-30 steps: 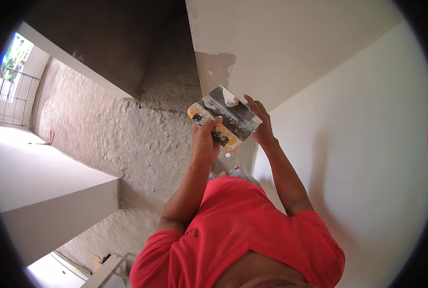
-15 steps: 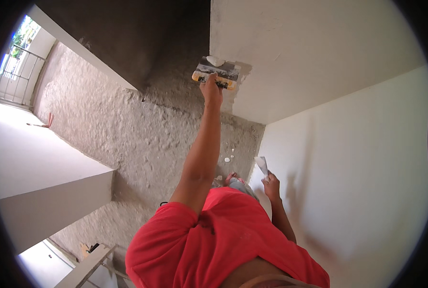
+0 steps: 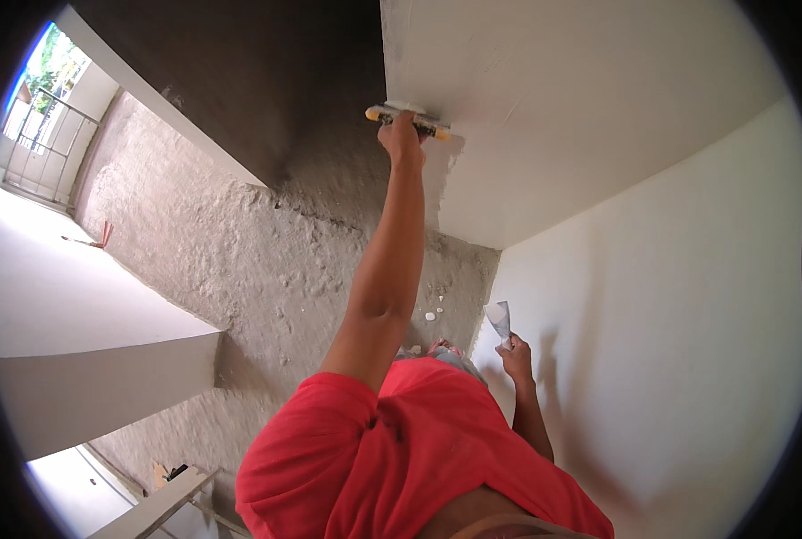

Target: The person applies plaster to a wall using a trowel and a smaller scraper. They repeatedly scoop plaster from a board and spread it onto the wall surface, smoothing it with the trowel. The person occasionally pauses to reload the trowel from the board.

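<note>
Stretched far forward, my left hand (image 3: 403,142) is closed on the grip of a wide putty knife (image 3: 435,128) with yellow ends. Its blade is seen nearly edge-on and meets the pale wall (image 3: 545,117) close to the wall's left edge. White putty (image 3: 407,106) shows along the blade. A damp grey patch of coating (image 3: 446,166) lies just beneath, on the wall. Low by the right-hand wall, my right hand (image 3: 516,359) grips a small putty knife (image 3: 500,316), blade upward, with whitish residue on it.
A second white wall (image 3: 652,314) meets the first at a corner on the right. Rough grey floor (image 3: 248,251) spreads below, with white putty drops (image 3: 430,316). A white ledge (image 3: 104,314) and a metal railing (image 3: 46,148) stand left; a wooden frame (image 3: 158,508) is lower left.
The wide putty knife has moved up the wall and tilted, so its blade face now barely shows. The small putty knife has turned slightly and sits a little lower in view.
</note>
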A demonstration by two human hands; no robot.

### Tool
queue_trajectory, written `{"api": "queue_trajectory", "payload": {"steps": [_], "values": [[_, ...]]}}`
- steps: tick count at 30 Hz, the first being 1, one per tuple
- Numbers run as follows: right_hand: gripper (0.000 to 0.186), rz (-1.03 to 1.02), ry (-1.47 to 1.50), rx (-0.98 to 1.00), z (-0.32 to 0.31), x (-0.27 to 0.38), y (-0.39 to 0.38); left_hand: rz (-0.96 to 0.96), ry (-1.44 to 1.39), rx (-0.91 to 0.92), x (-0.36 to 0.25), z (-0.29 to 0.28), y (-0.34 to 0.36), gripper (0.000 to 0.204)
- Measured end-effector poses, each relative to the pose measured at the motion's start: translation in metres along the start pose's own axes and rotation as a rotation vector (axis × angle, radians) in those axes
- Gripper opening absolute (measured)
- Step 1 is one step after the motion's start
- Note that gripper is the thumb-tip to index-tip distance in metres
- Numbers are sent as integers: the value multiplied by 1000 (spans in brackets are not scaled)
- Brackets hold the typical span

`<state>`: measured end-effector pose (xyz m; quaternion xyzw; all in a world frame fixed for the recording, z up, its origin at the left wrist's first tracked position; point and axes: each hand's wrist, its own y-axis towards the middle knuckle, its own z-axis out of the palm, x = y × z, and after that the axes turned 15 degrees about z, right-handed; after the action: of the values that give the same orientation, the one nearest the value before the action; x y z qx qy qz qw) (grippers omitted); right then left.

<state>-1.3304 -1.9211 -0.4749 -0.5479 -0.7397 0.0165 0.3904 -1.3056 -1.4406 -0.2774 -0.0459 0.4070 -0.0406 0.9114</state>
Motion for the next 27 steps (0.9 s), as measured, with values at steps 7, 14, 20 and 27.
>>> {"api": "queue_trajectory", "payload": {"steps": [7, 14, 20, 27], "values": [[34, -58, 75, 5, -6, 16, 2, 82, 63, 121, -109, 75, -24, 29], [39, -117, 108, 6, -12, 26, -5, 279, 33, 242, -201, 157, -36, 36], [36, -139, 185, 39, -26, 50, -19, 384, 141, 307, -307, 212, -95, 21], [28, -176, 201, -65, -69, 110, -30, 607, -174, 706, -316, 149, -73, 25]]}}
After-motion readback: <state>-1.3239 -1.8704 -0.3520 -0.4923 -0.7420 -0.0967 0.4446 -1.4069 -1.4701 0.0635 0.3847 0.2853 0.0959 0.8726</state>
